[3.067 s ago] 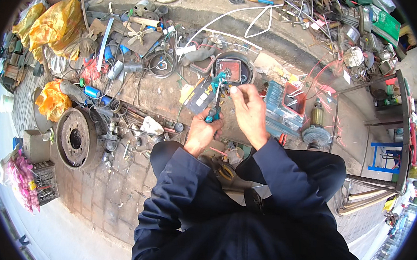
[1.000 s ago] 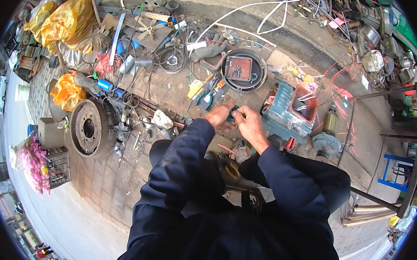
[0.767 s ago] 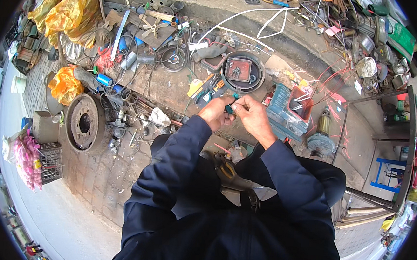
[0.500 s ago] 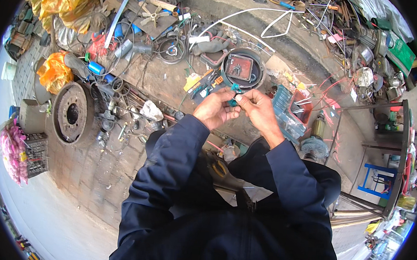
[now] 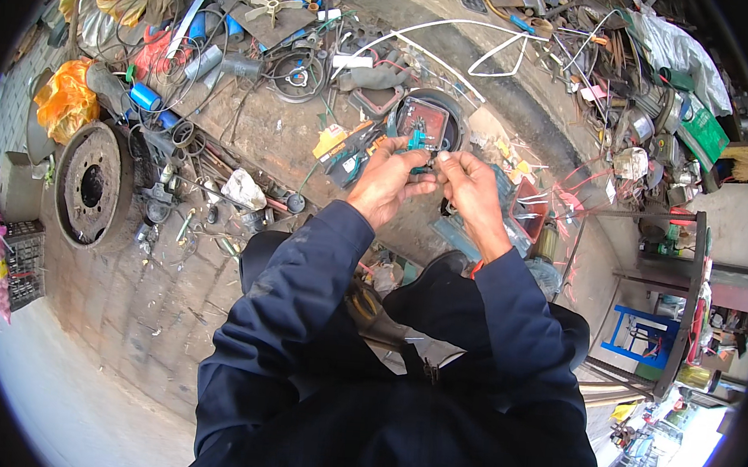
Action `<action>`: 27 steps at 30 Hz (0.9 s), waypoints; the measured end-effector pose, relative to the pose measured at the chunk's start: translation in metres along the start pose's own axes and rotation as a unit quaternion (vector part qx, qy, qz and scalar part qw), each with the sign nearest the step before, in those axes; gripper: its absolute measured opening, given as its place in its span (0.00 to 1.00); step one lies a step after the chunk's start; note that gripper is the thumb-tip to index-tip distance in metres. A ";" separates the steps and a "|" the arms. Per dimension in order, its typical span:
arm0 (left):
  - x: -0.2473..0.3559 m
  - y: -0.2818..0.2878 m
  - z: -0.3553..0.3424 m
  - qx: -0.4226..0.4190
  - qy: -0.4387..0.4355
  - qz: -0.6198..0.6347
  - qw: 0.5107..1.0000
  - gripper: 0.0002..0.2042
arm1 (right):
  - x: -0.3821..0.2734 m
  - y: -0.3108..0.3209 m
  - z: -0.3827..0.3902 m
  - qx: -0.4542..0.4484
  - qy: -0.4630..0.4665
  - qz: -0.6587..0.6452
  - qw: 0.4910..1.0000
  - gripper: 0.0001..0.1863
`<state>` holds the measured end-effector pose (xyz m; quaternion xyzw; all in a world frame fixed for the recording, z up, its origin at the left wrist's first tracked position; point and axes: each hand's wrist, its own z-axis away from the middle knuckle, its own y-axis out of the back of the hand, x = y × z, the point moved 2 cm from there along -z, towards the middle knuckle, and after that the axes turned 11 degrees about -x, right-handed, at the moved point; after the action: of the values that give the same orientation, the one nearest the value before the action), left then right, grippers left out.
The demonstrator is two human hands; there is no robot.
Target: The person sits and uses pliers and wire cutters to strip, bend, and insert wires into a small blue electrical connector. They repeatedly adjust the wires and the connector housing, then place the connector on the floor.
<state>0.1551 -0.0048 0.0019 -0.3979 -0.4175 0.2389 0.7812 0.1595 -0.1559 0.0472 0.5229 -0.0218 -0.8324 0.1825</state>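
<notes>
My left hand (image 5: 385,180) is closed on a small teal hand tool (image 5: 418,141); I cannot make out its exact kind. My right hand (image 5: 469,188) pinches near a small metal piece at that tool's right side, fingertips close to the left hand's. Just beyond both hands sits a round dark metal pan (image 5: 451,117) with a square red part (image 5: 419,113) inside it. Left of my hands lie teal-and-black tools on a dark sheet (image 5: 344,166) and yellow cardboard (image 5: 328,139). To the right is a teal housing with a red inside (image 5: 525,208), partly behind my right hand.
Tangled cables, pipes and scrap crowd the ground above. A rusty wheel rim (image 5: 91,188), an orange bag (image 5: 67,99) and a black crate (image 5: 26,266) are at left. A motor part (image 5: 544,276) lies at right near a metal frame (image 5: 695,291) and blue stand (image 5: 636,334).
My hands have risen in view toward the pan since a second ago, and the teal tool now shows above my fingers. The whole view has shifted and rotated slightly.
</notes>
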 end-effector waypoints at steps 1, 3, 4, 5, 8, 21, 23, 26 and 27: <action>0.001 0.001 -0.001 0.001 0.000 0.000 1.000 0.16 | -0.001 -0.001 -0.003 -0.004 0.002 0.014 1.000 0.08; 0.001 0.003 -0.001 0.006 0.004 -0.002 1.000 0.16 | -0.003 -0.004 -0.006 -0.002 0.008 0.047 0.999 0.09; 0.001 0.003 -0.001 0.009 0.002 -0.001 1.000 0.16 | -0.003 -0.006 -0.007 -0.002 0.031 0.046 0.998 0.09; 0.001 0.003 0.000 0.012 0.000 -0.001 1.000 0.16 | -0.004 -0.007 -0.006 -0.002 0.054 0.045 0.998 0.10; 0.002 0.003 -0.001 0.017 0.000 0.001 1.000 0.16 | -0.005 -0.008 -0.006 -0.011 0.069 0.019 0.997 0.11; -0.002 0.001 -0.006 0.025 0.010 -0.014 1.000 0.18 | -0.010 -0.002 -0.003 -0.027 -0.015 -0.040 0.999 0.13; -0.002 0.001 -0.007 0.017 0.012 -0.014 1.000 0.18 | -0.009 -0.002 -0.005 -0.025 -0.066 -0.017 0.997 0.11; -0.002 0.003 -0.007 0.009 0.010 -0.017 1.000 0.26 | -0.008 -0.002 -0.007 -0.035 -0.071 -0.028 0.996 0.11; -0.002 0.003 -0.007 0.005 0.007 -0.018 1.000 0.30 | -0.008 -0.003 -0.007 -0.041 -0.062 -0.040 0.996 0.11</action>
<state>0.1596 -0.0073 -0.0039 -0.3882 -0.4175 0.2242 0.7904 0.1674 -0.1496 0.0503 0.4629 0.0216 -0.8700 0.1684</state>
